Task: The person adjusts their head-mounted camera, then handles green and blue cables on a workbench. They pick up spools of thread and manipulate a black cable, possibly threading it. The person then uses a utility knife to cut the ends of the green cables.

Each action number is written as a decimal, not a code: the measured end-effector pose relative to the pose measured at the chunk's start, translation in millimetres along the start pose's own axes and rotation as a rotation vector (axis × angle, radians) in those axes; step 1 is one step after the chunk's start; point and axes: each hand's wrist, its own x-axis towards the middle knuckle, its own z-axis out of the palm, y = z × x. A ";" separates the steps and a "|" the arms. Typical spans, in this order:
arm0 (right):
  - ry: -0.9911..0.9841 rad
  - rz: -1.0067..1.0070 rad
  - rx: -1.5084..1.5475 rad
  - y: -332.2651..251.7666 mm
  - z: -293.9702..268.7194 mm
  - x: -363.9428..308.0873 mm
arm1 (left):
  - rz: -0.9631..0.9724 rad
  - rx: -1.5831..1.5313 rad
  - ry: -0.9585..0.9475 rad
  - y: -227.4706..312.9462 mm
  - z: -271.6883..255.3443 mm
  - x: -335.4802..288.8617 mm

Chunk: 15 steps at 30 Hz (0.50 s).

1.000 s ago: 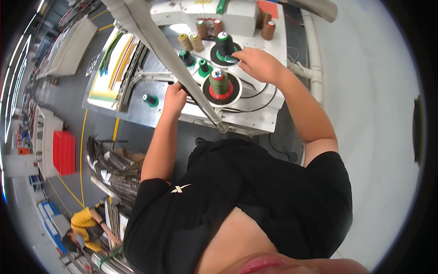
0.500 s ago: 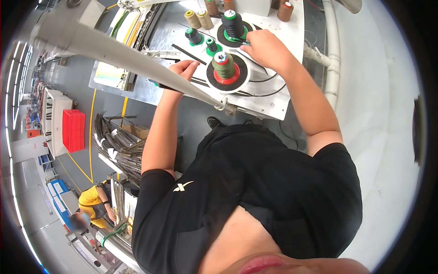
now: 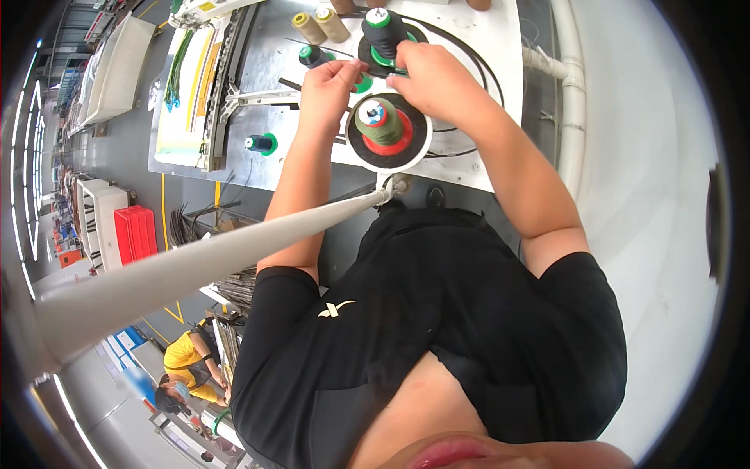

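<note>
Above the table, my left hand (image 3: 328, 92) is closed in a pinch near the small green spool base (image 3: 364, 83), which it partly covers. What lies between its fingertips is too small to make out. Close by, my right hand (image 3: 431, 84) has its fingers curled around something dark that I cannot make out, beside the large black thread cone (image 3: 387, 37) on its green base. Just below both hands, an olive thread cone (image 3: 376, 114) stands upright on a red base and a round black pad (image 3: 414, 141). A smaller dark cone (image 3: 311, 55) stands left of them.
Two beige spools (image 3: 309, 28) stand farther back. A small dark spool (image 3: 260, 144) lies near the table's left part. A pale pole (image 3: 234, 248) crosses in front. At left are red crates (image 3: 136, 233) and a person in yellow (image 3: 184, 356).
My left hand has moved right and farther away, up to my right hand, and pinches now. The view has shifted, so the pole sits lower and the small dark spool at left shows.
</note>
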 end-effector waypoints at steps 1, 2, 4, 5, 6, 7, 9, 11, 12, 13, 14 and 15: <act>-0.002 -0.013 0.041 -0.9 -0.2 -1.2 | -0.002 0.005 0.008 4.9 -0.2 0.0; -0.005 -0.027 0.083 -3.0 -1.7 -3.5 | -0.008 0.015 -0.008 6.6 -1.0 0.8; -0.004 -0.043 0.140 -2.2 -1.0 -4.3 | -0.016 0.038 -0.039 9.8 -2.8 2.2; -0.001 -0.045 0.155 0.7 -0.1 -4.8 | -0.018 0.023 -0.086 13.2 -2.8 3.4; 0.002 -0.048 0.171 2.9 1.3 -5.0 | -0.057 0.011 -0.106 14.2 -3.8 5.2; -0.004 -0.047 0.181 4.2 2.2 -4.0 | -0.093 -0.002 -0.124 15.5 -4.8 8.5; -0.018 -0.046 0.201 5.7 4.4 -2.4 | -0.136 -0.008 -0.153 16.8 -6.4 13.2; -0.016 -0.064 0.206 4.6 5.3 -2.0 | -0.147 0.008 -0.177 18.9 -7.3 17.3; -0.015 -0.074 0.208 3.9 5.5 -2.1 | -0.136 -0.017 -0.170 19.5 -5.3 17.8; -0.020 -0.073 0.229 3.5 6.2 -2.4 | -0.124 -0.041 -0.164 18.9 -1.3 18.1; -0.024 -0.071 0.249 3.2 6.6 -3.0 | -0.112 -0.065 -0.158 18.4 0.5 17.9; -0.029 -0.070 0.269 2.6 6.4 -3.9 | -0.096 -0.115 -0.147 16.7 -0.6 17.1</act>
